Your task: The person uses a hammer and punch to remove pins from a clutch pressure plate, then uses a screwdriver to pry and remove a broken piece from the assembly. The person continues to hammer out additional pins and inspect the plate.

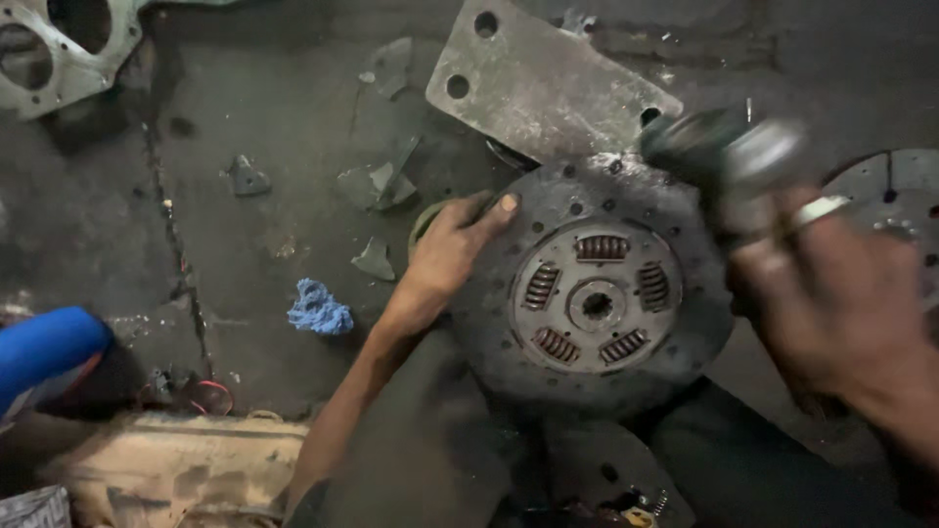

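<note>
Clutch disc (595, 293): round, grey, worn; four coil springs around splined hub; lies flat, overlapping grey plate (548, 83) edge.

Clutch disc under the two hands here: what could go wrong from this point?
1. The left hand steadies the clutch disc with fingers lying on its edge; a slip of the blurred tool in the right hand could strike them.
2. The disc seems to rest on the person's lap, so it might shift.
3. Metal scraps lie loose on the floor and could cut.
</note>
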